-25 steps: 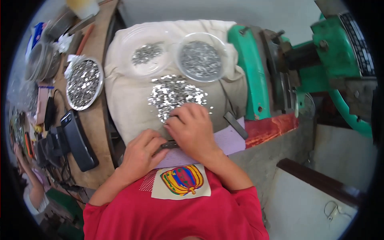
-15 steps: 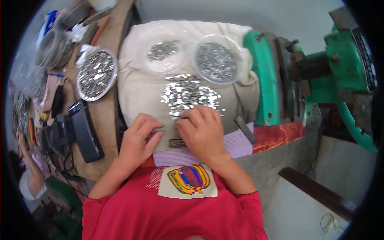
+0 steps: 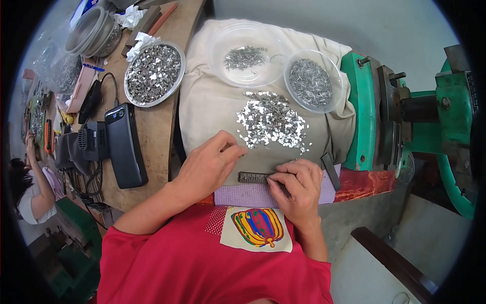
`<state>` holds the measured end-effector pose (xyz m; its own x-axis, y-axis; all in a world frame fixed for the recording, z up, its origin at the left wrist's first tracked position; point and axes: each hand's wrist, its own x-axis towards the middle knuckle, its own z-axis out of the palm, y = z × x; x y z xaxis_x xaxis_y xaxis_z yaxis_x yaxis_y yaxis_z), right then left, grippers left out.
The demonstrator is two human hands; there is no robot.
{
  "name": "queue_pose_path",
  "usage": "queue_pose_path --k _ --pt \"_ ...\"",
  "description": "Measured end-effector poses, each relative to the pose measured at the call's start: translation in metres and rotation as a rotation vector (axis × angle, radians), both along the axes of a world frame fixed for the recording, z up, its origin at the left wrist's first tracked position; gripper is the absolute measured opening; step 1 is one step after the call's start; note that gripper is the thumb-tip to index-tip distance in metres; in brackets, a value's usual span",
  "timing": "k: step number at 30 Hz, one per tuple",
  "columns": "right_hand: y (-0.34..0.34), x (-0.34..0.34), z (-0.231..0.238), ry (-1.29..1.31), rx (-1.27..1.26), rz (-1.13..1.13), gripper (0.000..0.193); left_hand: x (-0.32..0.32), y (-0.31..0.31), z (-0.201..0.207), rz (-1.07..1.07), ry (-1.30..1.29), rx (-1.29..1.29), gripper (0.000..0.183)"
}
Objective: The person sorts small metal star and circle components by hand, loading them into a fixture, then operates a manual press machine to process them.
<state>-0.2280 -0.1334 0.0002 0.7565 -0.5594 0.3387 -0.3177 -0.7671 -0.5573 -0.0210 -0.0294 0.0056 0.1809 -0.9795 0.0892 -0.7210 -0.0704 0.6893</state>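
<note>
A loose pile of small shiny metal pieces (image 3: 273, 121) lies on the beige cloth (image 3: 212, 114) in front of me. At the pile's near left edge is my left hand (image 3: 210, 162), thumb and fingertips pinched together; whatever they hold is too small to name. A dark, narrow metal block (image 3: 253, 177) with a row of fine marks or slots lies along the cloth's near side. My right hand (image 3: 299, 190) is closed with its fingertips at the block's right end, and its curled fingers hide anything between them.
Two clear plastic tubs, one sparsely filled (image 3: 248, 76) and one fuller (image 3: 311, 83), stand beyond the pile. A heaped metal bowl (image 3: 152, 73) and a black power bank (image 3: 124, 147) are on the wooden table. A dark bar (image 3: 330, 171) and green machine (image 3: 359, 111) stand right.
My left hand has moved forward to the pile's edge. My right hand has come back from the pile to the block's right end. The whole view has shifted.
</note>
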Motion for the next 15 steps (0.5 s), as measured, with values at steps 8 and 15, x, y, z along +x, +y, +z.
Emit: queue_pose_path --k 8,15 --pt "0.002 0.000 0.003 0.006 0.004 0.044 0.021 0.001 0.005 -0.005 0.000 0.009 0.012 0.018" --pt "-0.019 0.022 0.001 0.010 -0.028 0.041 0.018 0.005 0.010 -0.003 0.069 0.082 0.056 0.018"
